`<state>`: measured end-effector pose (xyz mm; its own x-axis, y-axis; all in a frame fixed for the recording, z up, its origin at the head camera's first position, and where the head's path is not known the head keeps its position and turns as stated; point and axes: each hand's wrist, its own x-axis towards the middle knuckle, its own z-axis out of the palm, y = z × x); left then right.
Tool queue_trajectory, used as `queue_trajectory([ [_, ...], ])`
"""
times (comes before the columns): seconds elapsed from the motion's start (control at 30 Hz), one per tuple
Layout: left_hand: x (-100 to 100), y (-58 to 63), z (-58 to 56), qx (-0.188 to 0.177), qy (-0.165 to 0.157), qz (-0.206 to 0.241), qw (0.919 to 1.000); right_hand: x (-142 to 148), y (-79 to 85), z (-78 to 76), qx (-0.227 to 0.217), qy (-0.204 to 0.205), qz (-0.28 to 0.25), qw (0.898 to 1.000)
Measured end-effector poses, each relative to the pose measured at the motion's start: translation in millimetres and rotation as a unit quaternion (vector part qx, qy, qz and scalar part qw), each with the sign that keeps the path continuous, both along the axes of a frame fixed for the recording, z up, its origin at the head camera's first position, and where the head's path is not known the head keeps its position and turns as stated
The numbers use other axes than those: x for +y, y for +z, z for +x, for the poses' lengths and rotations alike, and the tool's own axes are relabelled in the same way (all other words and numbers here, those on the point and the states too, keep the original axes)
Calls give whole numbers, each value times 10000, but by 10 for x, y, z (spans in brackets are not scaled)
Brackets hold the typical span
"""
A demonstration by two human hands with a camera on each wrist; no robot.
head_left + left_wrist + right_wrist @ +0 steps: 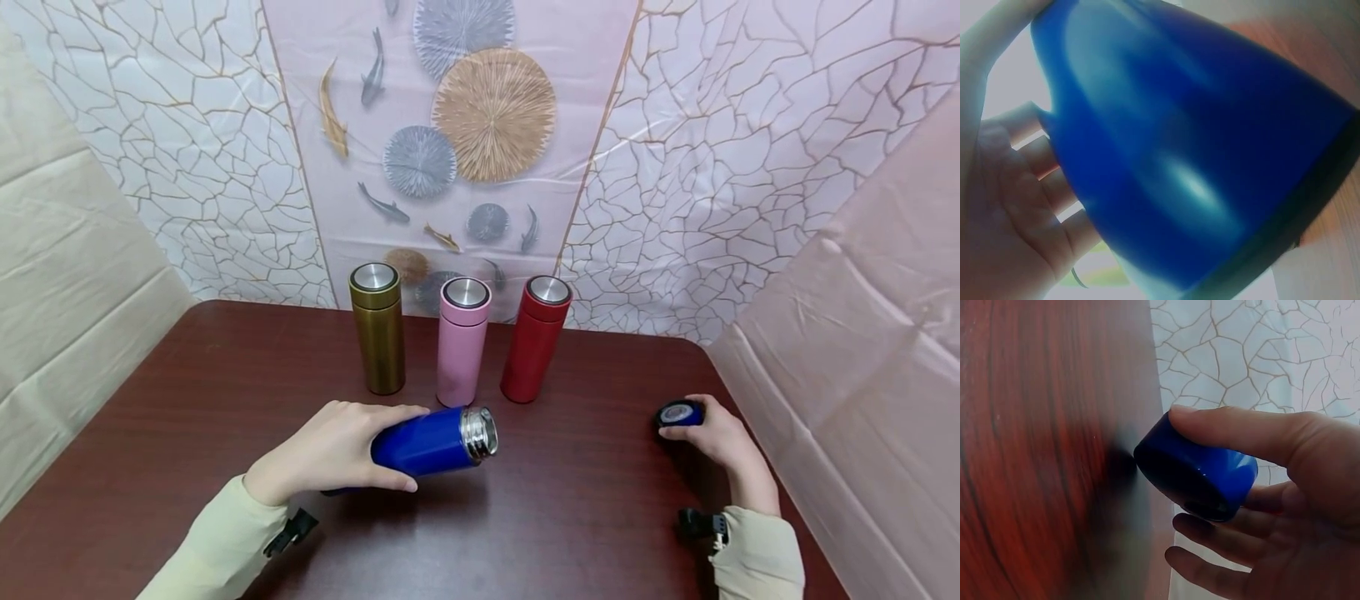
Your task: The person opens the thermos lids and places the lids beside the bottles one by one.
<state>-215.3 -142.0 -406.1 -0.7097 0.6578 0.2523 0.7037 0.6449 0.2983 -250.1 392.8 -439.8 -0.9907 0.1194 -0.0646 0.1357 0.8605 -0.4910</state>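
Observation:
My left hand [341, 450] grips a blue thermos flask [423, 446] round its body. The flask is tipped onto its side, its bare steel mouth pointing right. In the left wrist view the blue body [1166, 150] fills most of the picture, fingers behind it and the dark base at lower right. At the table's right side my right hand [723, 437] pinches the blue flask lid [678, 414] between thumb and fingers. Seen from the right wrist, the lid [1200, 465] is tilted, its lower edge close to the tabletop; whether it touches I cannot tell.
Three closed flasks stand upright in a row at the back: a gold one [380, 342], a pink one [460, 354] and a red one [531, 350]. The dark wood table [570, 500] is bordered by a patterned cloth backdrop [675, 208] behind and cloth walls on both sides.

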Motion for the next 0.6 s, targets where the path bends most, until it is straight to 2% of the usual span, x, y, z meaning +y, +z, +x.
queue_trajectory([
  [0.3,3,3,13,-22,-12,14,10000,84,-49,70,-455,-204,-264,9984],
  [0.6,-13,17,7,119,24,-9,9999,124,-68,62,-386,125,-177,9990],
])
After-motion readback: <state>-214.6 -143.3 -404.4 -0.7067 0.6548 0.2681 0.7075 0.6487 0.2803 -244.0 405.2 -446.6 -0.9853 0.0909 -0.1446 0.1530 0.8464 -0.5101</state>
